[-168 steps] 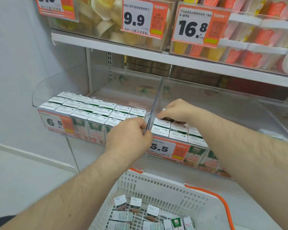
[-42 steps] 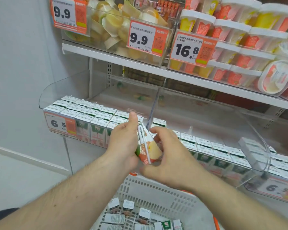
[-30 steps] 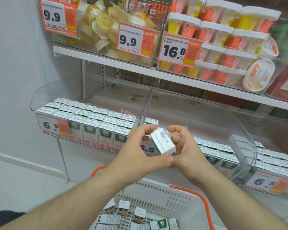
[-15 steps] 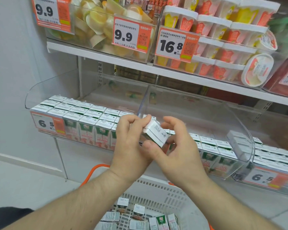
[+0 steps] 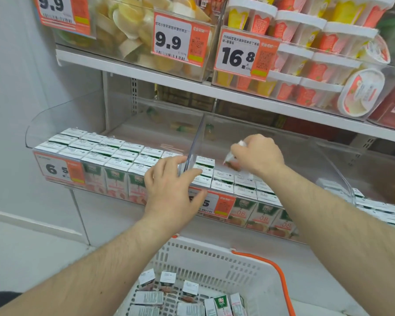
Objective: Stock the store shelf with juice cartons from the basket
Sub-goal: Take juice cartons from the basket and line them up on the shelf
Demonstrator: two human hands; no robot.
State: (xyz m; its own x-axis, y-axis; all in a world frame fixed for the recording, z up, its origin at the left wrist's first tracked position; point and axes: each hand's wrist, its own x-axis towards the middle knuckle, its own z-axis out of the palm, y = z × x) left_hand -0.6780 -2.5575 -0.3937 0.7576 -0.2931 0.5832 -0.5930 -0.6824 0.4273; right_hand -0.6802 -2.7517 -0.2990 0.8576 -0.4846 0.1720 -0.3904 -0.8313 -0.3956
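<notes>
Placing this one right is mostly about keeping the carton upright on the way down. Only the head view to go on, so here's what it shows.

Right hand point(image 5: 257, 153) has its grip curled around a juice carton point(image 5: 232, 159), held tilted above the right-hand bin point(image 5: 328, 156), just behind the back row of cartons point(image 5: 224, 179) already standing there. Most of the carton is hidden behind the fingers, so I can't tell which face points forward.

Left hand point(image 5: 171, 188) holds nothing, grip relaxed and fairly wide, fingers draped at the clear divider point(image 5: 195, 144) between the two bins. I'd say it's steadying that divider, which seems smart since the plastic probably flexes.

My take: straighten the carton before lowering, line it up with the row in front, set it snug against its neighbour so no gap opens. Label should face the same way as the rest.

Basket point(image 5: 214, 254) sits low in front with plenty of loose cartons point(image 5: 169, 290) left, so this job is far from done.
</notes>
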